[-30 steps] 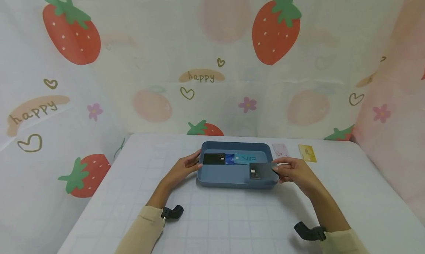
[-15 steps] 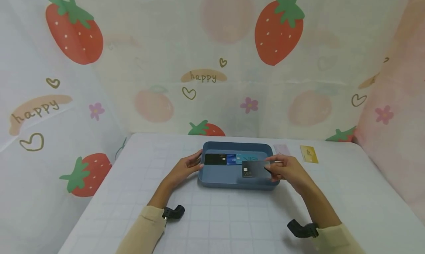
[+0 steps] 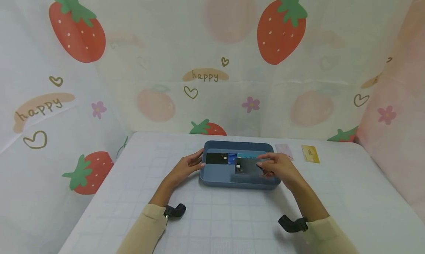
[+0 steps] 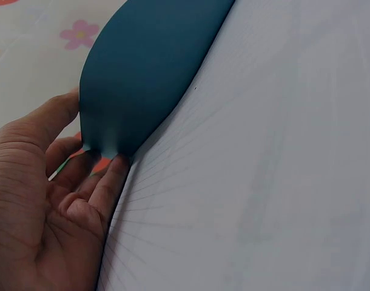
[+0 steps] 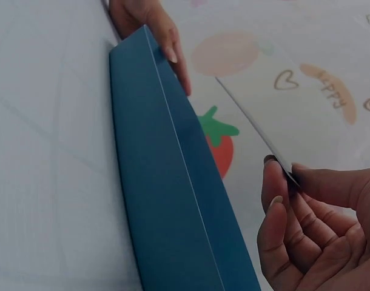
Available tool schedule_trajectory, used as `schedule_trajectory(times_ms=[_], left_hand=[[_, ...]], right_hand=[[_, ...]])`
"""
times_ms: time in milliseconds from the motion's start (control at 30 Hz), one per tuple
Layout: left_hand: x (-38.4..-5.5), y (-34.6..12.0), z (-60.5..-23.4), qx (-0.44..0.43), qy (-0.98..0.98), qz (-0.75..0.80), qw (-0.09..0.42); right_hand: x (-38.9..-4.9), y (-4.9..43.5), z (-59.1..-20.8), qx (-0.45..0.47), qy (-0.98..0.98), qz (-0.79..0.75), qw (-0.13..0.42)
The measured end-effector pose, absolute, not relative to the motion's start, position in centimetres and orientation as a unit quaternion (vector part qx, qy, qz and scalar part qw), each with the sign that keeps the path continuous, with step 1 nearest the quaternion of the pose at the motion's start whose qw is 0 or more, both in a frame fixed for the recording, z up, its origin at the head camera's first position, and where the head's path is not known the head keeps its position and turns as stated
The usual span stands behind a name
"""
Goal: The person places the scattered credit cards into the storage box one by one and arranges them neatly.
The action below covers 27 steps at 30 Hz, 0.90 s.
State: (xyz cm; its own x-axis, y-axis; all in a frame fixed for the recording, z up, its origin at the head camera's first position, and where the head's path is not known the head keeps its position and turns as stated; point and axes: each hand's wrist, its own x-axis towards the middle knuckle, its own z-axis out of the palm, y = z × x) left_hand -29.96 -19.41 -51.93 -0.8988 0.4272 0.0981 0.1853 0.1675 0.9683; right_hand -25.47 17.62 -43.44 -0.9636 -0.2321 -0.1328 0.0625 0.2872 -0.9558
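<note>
Right hand [image 3: 278, 167], pinching dark VIP card [image 3: 246, 167], has shifted leftward; left hand [image 3: 184, 167] grips tray [image 3: 217, 176].

Makeshift recording corner, its wider building not identifiable from where I stand. Evidence: printed sheeting hung as walls, comprising a rear sheet [image 3: 166, 36] across the upper frame, a left sheet [image 3: 30, 195] along the left edge and a pinkish right sheet [image 3: 403, 147] opposite, bearing strawberries, hearts and "happy", with visible creases; a white table [image 3: 352, 195] with faint gridlines below; black wrist-worn cameras [image 3: 177, 210] at lower centre.
</note>
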Motion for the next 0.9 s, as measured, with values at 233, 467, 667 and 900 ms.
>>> schedule_trajectory(times_ms=[233,467,667,900], left_hand=[[-29.9,-19.5,-51.8,0.202,0.757,0.613,0.098],[-29.9,-19.4,-52.0,0.201,0.755,0.616,0.101],[-29.8,-19.4,-52.1,0.203,0.758,0.612,0.103],[-29.7,-19.5,-51.8,0.206,0.761,0.607,0.099]], right_hand=[[-26.0,16.3,-43.5,-0.045,0.795,-0.593,0.122],[-26.5,14.9,-43.9,-0.034,0.791,-0.598,0.122],[-26.7,14.1,-44.8,-0.037,0.781,-0.611,0.124],[-26.9,12.9,-45.1,-0.048,0.784,-0.607,0.12]])
